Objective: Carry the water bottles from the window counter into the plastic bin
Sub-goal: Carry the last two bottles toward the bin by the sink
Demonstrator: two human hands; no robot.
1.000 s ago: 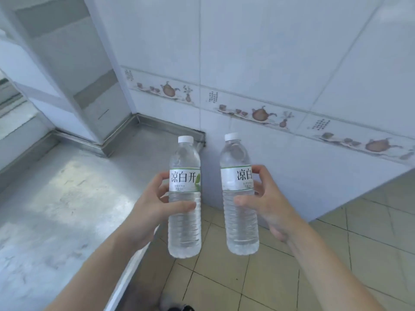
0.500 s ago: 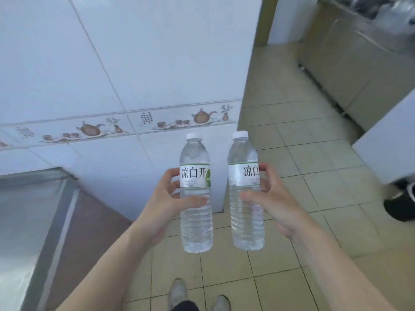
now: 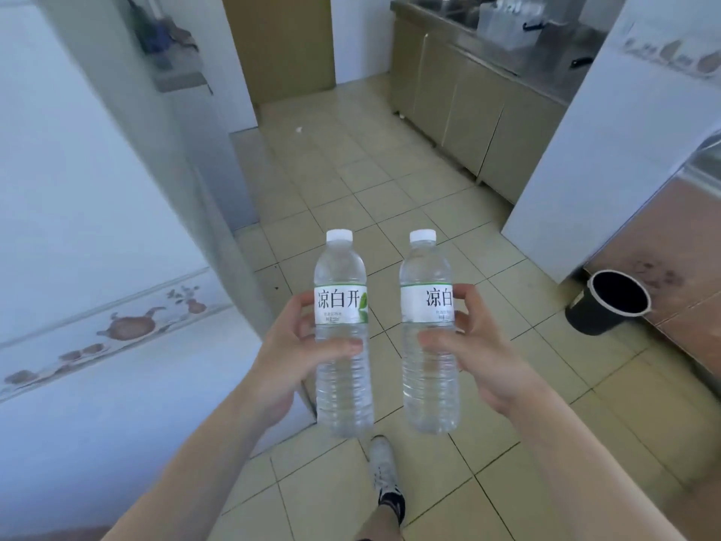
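Observation:
Two clear water bottles with white caps and white-green labels are held upright in front of me over the tiled floor. My left hand (image 3: 290, 351) grips the left bottle (image 3: 341, 388) around its middle. My right hand (image 3: 474, 355) grips the right bottle (image 3: 427, 380) the same way. A clear plastic bin (image 3: 503, 23) with several bottles in it stands on the steel counter (image 3: 554, 68) at the far upper right.
A black bucket (image 3: 606, 302) stands on the floor at the right, beside a metal cabinet (image 3: 663, 236). White tiled walls (image 3: 97, 228) flank both sides. A tiled corridor (image 3: 351, 189) runs ahead toward beige cabinets (image 3: 460, 107). My shoe (image 3: 384, 470) is below the bottles.
My view has swung right, away from the window counter and the tiled wall, onto the corridor and the far counter. Both hands still hold their bottles upright.

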